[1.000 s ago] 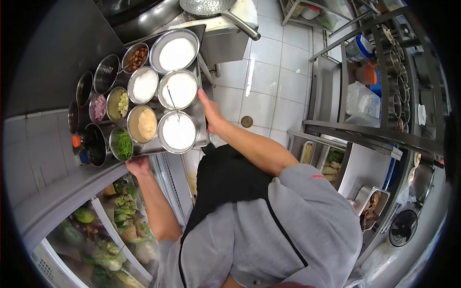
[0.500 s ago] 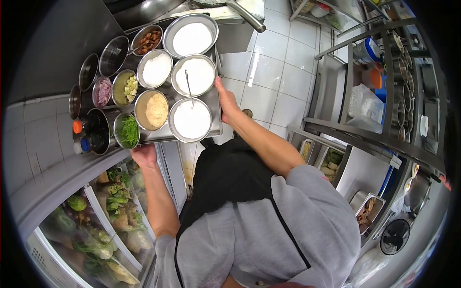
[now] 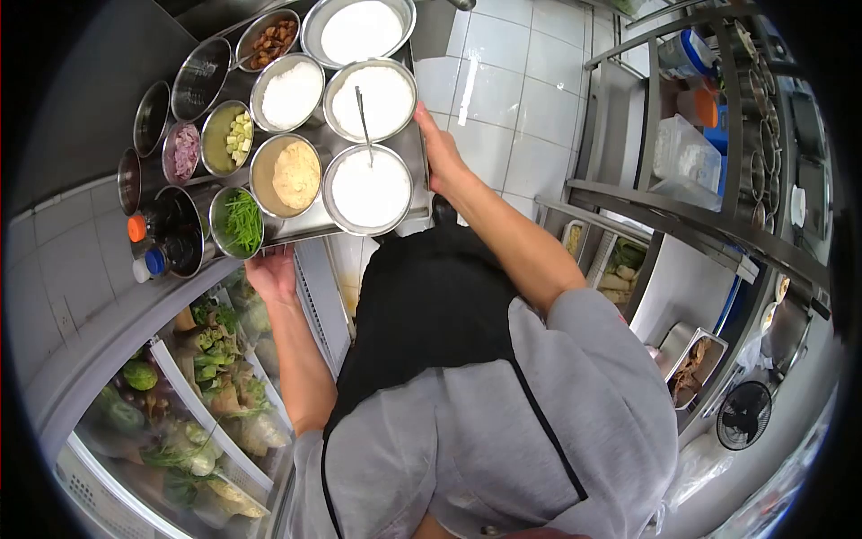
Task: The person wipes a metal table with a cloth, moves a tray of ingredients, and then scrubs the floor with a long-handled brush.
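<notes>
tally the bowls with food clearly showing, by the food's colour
White food bowls: 4
Tan food bowl: 1
Green food bowl: 1
Pink food bowl: 1
Pale yellow-green food bowl: 1
Brown food bowl: 1
Total: 9

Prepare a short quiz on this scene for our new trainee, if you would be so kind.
1. True or false: the right hand touches the side edge of the metal tray.
2. Which food is nearest the left hand?
a) the pink chopped pieces
b) the chopped greens
c) the brown pieces
3. Fill the gap: the apron is ____ in colour.

Key:
1. True
2. b
3. black
</notes>
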A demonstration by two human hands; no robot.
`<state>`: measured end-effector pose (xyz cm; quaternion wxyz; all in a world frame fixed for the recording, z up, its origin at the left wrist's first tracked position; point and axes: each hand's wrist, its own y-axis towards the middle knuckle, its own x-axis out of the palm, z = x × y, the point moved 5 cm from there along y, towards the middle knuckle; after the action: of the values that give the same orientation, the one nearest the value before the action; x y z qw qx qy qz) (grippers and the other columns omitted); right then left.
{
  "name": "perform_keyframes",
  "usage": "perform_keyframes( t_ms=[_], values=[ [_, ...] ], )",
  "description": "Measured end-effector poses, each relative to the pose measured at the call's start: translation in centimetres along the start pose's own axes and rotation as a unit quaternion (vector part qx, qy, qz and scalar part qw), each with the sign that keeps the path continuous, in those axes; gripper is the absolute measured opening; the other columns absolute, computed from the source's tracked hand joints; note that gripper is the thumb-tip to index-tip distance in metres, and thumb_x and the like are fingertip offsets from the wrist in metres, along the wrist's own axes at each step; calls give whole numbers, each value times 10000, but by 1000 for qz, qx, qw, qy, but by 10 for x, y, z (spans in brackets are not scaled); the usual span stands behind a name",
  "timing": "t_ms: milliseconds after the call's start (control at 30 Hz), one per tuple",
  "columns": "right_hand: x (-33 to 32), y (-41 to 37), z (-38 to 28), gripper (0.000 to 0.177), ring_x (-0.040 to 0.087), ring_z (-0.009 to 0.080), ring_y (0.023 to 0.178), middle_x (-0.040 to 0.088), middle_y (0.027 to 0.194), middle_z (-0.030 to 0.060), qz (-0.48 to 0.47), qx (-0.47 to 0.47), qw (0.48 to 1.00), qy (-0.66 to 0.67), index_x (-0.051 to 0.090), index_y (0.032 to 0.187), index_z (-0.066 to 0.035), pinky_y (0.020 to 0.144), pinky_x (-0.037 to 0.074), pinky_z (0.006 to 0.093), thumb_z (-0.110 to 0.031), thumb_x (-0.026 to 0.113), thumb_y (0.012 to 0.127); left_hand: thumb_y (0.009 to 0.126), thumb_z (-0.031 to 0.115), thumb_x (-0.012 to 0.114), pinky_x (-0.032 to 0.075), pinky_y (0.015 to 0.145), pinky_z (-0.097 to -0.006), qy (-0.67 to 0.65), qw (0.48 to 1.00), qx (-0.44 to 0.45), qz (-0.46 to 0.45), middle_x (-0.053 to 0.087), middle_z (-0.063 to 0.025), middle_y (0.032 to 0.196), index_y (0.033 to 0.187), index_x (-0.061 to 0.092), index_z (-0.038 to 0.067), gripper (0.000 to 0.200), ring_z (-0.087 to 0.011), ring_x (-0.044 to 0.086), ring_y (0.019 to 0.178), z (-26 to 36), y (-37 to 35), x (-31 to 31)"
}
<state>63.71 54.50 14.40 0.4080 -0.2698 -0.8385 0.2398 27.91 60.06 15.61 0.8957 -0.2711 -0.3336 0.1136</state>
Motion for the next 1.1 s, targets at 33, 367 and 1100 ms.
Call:
perform_keyframes(
  t_ms=[33, 367, 1100],
  values=[
    [0, -2, -2, 945, 537, 304, 1140, 506, 1300, 237, 3, 4, 1000, -3, 406, 1324, 125, 931, 459, 405, -609, 660, 785, 935, 324, 468, 364, 1016, -554, 5, 1000, -7, -9, 568, -126, 1208, 1196, 546, 64, 377, -323, 508, 1148, 1, 0, -4],
    [-3, -4, -6, 984, 523, 310, 1180, 506, 1307, 243, 39, -16, 998, -56, 398, 1332, 123, 954, 448, 416, -650, 638, 772, 907, 530, 472, 331, 1062, -537, 5, 1000, 1, 14, 471, -160, 1348, 1304, 444, 18, 649, -327, 477, 1204, 36, 23, -33],
    [5, -18, -10, 1027, 455, 315, 1251, 443, 1386, 227, 55, -14, 997, -61, 365, 1384, 88, 1038, 355, 415, -696, 602, 764, 843, 494, 625, 402, 1031, -544, -4, 996, 93, -12, 436, -146, 1358, 1311, 374, -27, 744, -313, 437, 1253, 60, 57, -58]
  ],
)
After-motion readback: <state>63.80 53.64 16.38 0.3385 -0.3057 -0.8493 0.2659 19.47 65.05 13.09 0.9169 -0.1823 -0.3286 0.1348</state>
